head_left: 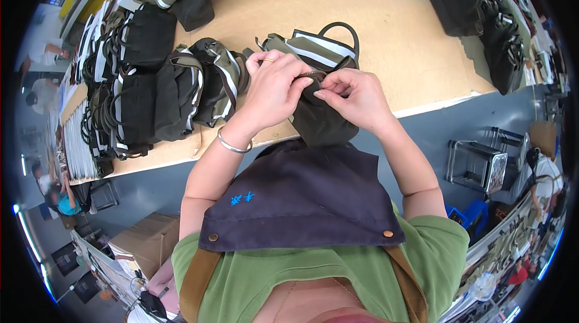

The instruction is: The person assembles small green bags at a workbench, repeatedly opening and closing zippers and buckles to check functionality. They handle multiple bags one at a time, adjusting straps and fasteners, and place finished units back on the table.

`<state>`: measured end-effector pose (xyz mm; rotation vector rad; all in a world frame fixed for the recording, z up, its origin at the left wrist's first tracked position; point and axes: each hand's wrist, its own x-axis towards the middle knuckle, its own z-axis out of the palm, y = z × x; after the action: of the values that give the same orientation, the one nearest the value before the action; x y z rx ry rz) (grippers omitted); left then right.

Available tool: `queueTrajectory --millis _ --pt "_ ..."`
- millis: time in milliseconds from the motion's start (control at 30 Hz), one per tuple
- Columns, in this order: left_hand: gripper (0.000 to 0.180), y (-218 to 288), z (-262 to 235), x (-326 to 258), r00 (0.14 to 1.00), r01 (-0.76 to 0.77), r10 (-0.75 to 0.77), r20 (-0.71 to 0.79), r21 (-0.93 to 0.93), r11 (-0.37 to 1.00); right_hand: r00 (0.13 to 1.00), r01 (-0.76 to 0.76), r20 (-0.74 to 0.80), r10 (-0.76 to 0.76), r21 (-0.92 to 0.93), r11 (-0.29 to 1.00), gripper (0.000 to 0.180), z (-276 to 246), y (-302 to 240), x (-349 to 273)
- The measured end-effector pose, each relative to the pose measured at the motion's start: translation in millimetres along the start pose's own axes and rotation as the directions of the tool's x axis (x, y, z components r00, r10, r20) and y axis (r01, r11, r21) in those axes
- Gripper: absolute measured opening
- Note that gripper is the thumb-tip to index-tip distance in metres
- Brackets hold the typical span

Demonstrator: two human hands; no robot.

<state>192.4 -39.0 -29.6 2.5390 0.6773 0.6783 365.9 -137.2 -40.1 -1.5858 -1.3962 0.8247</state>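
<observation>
An olive-green bag [319, 121] with white stripes and a dark handle loop lies at the front edge of a wooden table [392, 39], partly hanging over it. My left hand [274, 91], with a ring and a silver bangle at the wrist, grips the top of the bag. My right hand [356, 97] pinches the same spot from the right, fingertips meeting those of the left hand. What the fingers pinch is too small to tell.
A pile of similar dark and olive bags [163, 88] lies on the table's left part, more black bags [482, 15] at the far right. A metal stool [479, 163] and a cardboard box [148, 241] stand on the floor. Other people are at the edges.
</observation>
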Motion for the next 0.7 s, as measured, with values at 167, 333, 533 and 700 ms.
queueTrajectory --millis 167,333,533,700 --pt "0.006 1.3 0.4 -1.3 1.000 0.024 -0.024 -0.010 0.035 0.999 0.996 0.047 -0.067 -0.051 -0.063 0.997 0.012 5.5 -4.3 -2.4" --pt "0.008 4.6 -1.0 -0.6 0.999 0.013 -0.015 0.036 0.058 0.998 0.991 0.114 -0.059 -0.118 -0.076 0.991 0.008 7.1 0.3 -2.1" --pt "0.010 0.0 -8.2 2.7 0.985 0.110 -0.100 0.138 -0.068 0.992 0.981 0.184 -0.032 -0.190 -0.138 0.973 0.008 6.4 1.8 -0.7" --pt "0.011 -4.9 -8.8 9.2 0.974 0.143 -0.111 0.198 -0.157 0.977 0.995 0.086 0.049 -0.082 -0.085 0.993 0.009 2.0 2.7 2.0"
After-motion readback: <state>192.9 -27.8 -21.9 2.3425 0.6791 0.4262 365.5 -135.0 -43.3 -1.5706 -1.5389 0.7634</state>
